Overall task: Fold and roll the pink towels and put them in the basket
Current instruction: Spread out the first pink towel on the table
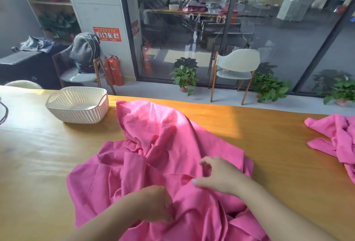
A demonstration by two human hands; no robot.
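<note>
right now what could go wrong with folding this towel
1. The towel lies bunched and creased, so a fold started here would likely come out uneven; it needs spreading flat first.
2. Its near edge runs out of view below the hands, so it may hang off the table and slide.
3. The left hand pinches cloth while the right hand hovers open; a one-sided pull could twist it.

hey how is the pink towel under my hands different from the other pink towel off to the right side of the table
The towel under the hands lies mid-table, wholly in view, spread wide though rumpled; the right towel sits at the table's right end, bunched and cut off by the frame edge.

The left hand and right hand are both on the near towel; nothing touches the right one.

The near towel reaches close to the basket; the right one lies far from it.

Both are the same pink and unfolded.
</note>
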